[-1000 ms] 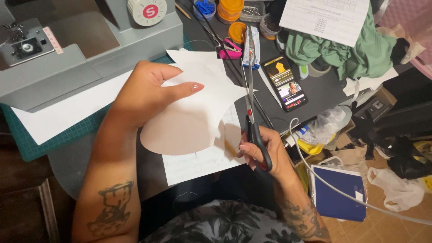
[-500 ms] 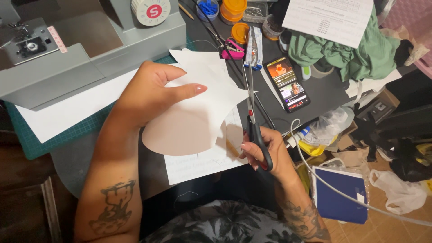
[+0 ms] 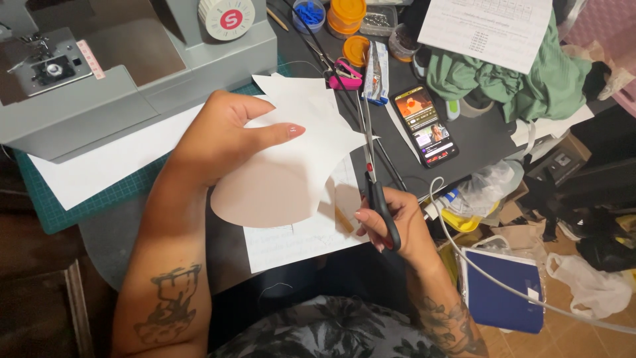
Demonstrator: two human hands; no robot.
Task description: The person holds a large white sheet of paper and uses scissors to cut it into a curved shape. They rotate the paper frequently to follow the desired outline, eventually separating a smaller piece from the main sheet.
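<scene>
Between the two hands, over the near edge of the dark counter [image 3: 477,142], a white paper piece with a rounded lower edge and pointed flaps [image 3: 278,179] is held up off the surface.

Left hand [image 3: 218,136]: closed on the paper's left side, thumb laid flat across its top face and pointing toward the blades, fingers underneath and out of sight. Grip matches the two earlier views; the paper sits at nearly the same angle, tilted perhaps a shade more.

Right hand [image 3: 391,222]: wrapped around the black handles of long steel scissors [image 3: 371,166]. Blades run away from the body along the paper's right edge, nearly closed, tips past the paper's far point. Against the earlier views the scissors have hardly travelled, so the cut looks slow or paused, mid-stroke along that edge.

Under the held piece: a white printed sheet [image 3: 298,242] lying flat.

Beyond the left hand: a grey sewing machine [image 3: 132,73] on a green cutting mat [image 3: 46,199], with more white paper beneath it.

Beyond the right hand: a lit smartphone [image 3: 425,124], pink-handled snips [image 3: 344,73], orange-lidded jars [image 3: 348,12], crumpled green cloth [image 3: 503,73].

Right of the right hand, lower down: a white cable [image 3: 477,265] and a blue folder [image 3: 500,292].
</scene>
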